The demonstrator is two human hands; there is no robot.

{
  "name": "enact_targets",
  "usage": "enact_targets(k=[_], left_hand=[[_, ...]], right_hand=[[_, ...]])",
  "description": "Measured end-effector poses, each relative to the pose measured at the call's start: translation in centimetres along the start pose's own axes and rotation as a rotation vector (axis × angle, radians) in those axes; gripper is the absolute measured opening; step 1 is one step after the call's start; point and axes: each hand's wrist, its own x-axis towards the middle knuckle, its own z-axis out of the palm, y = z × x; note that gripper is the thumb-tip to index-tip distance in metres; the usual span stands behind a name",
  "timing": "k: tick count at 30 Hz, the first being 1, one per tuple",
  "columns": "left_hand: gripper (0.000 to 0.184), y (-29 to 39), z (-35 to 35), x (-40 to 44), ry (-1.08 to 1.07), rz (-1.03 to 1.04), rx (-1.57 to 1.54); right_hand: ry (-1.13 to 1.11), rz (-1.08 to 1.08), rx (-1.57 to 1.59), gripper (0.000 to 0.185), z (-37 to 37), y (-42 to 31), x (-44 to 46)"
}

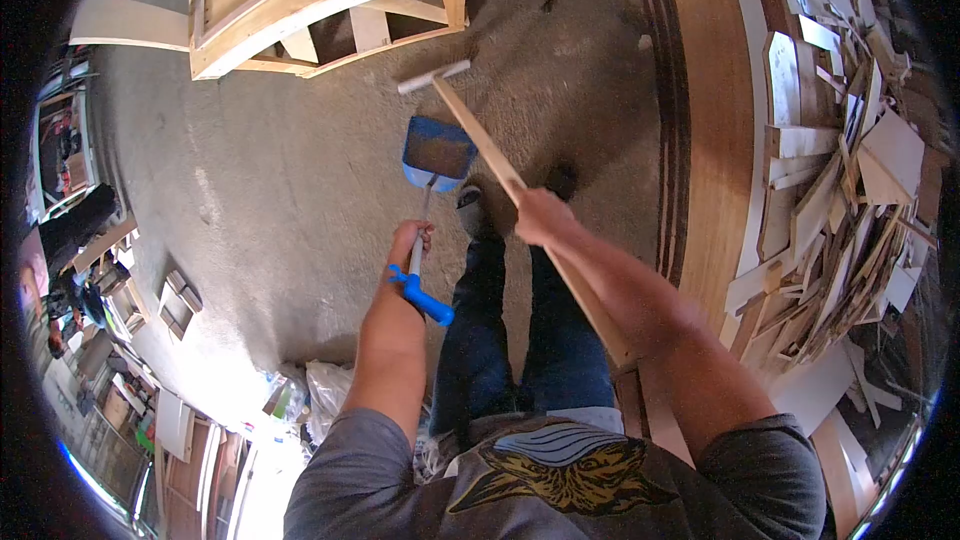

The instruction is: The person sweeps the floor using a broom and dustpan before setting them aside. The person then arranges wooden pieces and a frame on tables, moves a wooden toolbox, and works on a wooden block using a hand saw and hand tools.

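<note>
My left hand (413, 238) is closed round the pale pole of a long-handled dustpan, above its blue grip (428, 300). The blue pan (438, 148) rests on the floor in front of my feet with brown dust or debris in it. My right hand (545, 218) grips a long wooden handle (480, 138) that slants up and to the left. At its far end is a pale crossbar head (434, 77), beyond the pan and apart from it.
A wooden frame (340, 15) stands at the top left. Wood offcuts (830, 200) are heaped along the right, beside a long brown board (712, 130). A small wooden piece (180, 304) and plastic bags (327, 392) lie at the left. A person (40, 290) is at the far left edge.
</note>
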Motion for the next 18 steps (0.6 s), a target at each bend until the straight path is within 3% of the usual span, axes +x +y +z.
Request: enact_targets(k=[2,4,7,11,13,18], left_hand=[[0.024,-0.1,-0.3,-0.9,0.045,0.008,0.071],[0.02,-0.7,3.6,0.9,-0.014,0.021,0.019],[0.018,-2.0,-0.9,3.5,-0.039,-0.023,-0.096],[0.019,-2.6,-1.0,3.3,-0.028,-0.047,-0.149],[0.019,-1.1,1.2,-0.3,0.032,0.021,0.079],[0.02,-1.2,5.9,-0.1,0.085,0.062,0.265]], right_hand=[[-0.023,-0.041,0.034,0.079,2.2,-0.7,-3.1],[-0.063,-0.019,0.15,0.079,2.4,2.0,-7.6],[-0.097,-0.231,0.41,0.076,6.6,4.3,-11.9],[-0.103,-0.017,0.487,0.079,3.3,5.4,-19.1],[-0.002,0.078,0.564,0.077,3.0,7.4,-20.4],[0.266,0.221,0.513,0.073,1.5,14.1,-14.8]])
